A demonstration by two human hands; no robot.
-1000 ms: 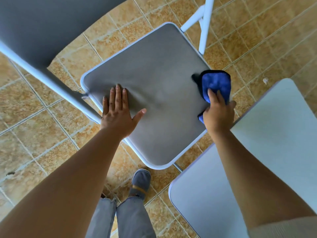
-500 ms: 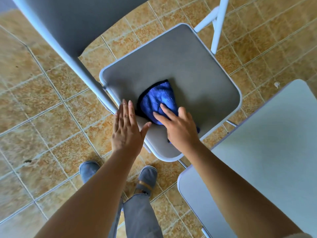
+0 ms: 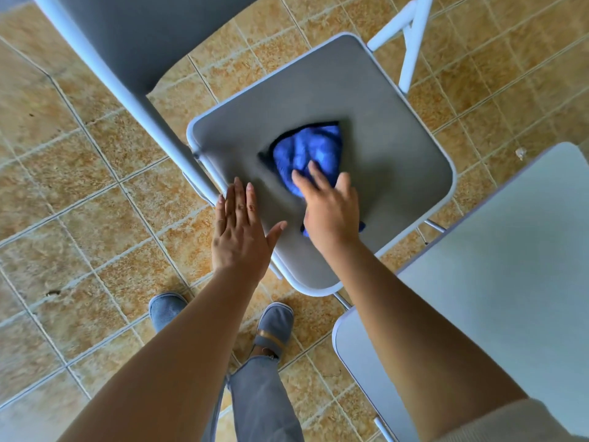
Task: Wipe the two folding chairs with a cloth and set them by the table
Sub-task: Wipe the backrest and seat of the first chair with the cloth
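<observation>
- Plainly, the folding chair (image 3: 318, 122) stood open on the tiled floor (image 3: 79, 186). Its grey seat faced up and took the middle of the head view.
- Its grey backrest (image 3: 143, 36) filled the upper left, edged by a pale tube that ran down to the seat's left corner.
- Two white frame legs (image 3: 411, 43) showed past the seat's far right corner.
- The blue cloth (image 3: 306, 151) lay bunched on the seat, a little left of the seat's middle. A dark hem ran along its far edge, and a small blue corner poked out beside the right wrist.
- The right hand (image 3: 331, 212) lay palm down on the near part of the cloth. Its fingers (image 3: 315, 173) were stretched forward and slightly spread, pressing the cloth to the seat. They were not curled round it, as far as the blur let me tell.
- The left hand (image 3: 239, 234) was flat with its fingers straight and close together and the thumb spread toward the right hand. It held nothing. It rested over the seat's near left edge, with the fingertips on the seat just beside the frame tube.
- The two hands were near each other but apart.
- A second grey surface (image 3: 494, 282) with a pale rim and a rounded corner filled the lower right, under the right forearm. I could not tell whether it was the other chair or the table.
- Two grey slippers (image 3: 167, 309) and a grey trouser leg (image 3: 261, 393) showed on the tiles below the seat's near corner.
</observation>
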